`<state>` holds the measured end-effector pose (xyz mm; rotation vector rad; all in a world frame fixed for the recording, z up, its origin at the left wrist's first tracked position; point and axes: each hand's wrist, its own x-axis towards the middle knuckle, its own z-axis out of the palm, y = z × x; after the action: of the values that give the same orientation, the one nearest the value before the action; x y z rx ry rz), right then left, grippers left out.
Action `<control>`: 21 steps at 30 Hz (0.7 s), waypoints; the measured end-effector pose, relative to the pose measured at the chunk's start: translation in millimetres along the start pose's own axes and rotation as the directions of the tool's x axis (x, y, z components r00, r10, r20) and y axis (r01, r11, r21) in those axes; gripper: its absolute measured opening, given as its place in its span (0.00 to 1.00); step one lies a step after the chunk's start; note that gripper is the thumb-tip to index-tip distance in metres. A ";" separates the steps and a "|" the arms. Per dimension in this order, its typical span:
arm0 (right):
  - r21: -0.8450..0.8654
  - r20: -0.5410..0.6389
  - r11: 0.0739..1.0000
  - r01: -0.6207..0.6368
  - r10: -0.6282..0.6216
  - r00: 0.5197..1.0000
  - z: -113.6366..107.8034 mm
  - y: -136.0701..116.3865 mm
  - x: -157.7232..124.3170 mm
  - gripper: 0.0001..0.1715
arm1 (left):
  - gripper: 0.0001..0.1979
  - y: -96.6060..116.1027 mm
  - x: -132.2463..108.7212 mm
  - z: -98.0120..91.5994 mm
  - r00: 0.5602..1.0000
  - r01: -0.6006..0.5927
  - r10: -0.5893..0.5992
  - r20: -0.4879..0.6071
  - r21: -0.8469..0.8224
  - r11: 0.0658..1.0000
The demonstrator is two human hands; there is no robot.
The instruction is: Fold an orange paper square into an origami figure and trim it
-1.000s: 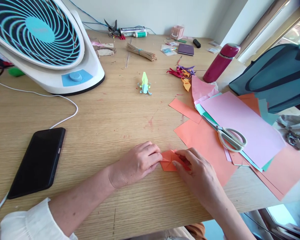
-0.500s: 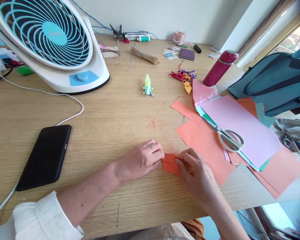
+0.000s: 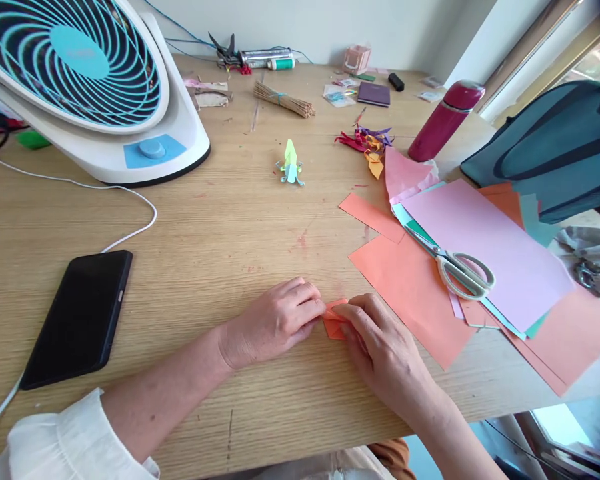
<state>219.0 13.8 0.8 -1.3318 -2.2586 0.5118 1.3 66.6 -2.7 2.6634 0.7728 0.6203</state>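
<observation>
1. Folded orange paper [image 3: 333,325] lay flat on the worktop [image 3: 230,220], just right of the left grip and partly under the right.
2. Left hand [image 3: 280,320] pinched its edge; right hand [image 3: 380,347] pressed closed over it.
3. Judged light, thin and easily creased; best held by fingertips at the folded edges.
</observation>
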 end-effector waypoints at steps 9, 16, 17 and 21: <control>0.100 -0.073 0.994 -0.039 0.046 0.996 5.7 1.5 5.2 0.10 | 0.05 0.4 0.7 -5.5 0.996 0.087 -0.087 0.008 -0.139 0.986; 0.099 -0.073 0.994 -0.045 0.052 0.996 6.5 1.3 4.4 0.09 | 0.07 0.0 0.2 -4.8 0.999 0.052 -0.051 0.016 -0.114 0.992; 0.101 -0.072 0.994 -0.045 0.053 0.996 6.5 1.2 4.5 0.09 | 0.07 0.1 0.2 -4.9 0.999 0.052 -0.051 0.016 -0.116 0.992; 0.108 -0.066 0.992 -0.057 0.065 0.996 6.0 -0.4 5.3 0.10 | 0.07 0.3 0.3 -5.3 0.998 0.067 -0.065 0.021 -0.140 0.988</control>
<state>213.1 17.8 -2.9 -1.3473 -2.1100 0.5892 -0.9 67.4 2.2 2.5017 0.7791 0.6117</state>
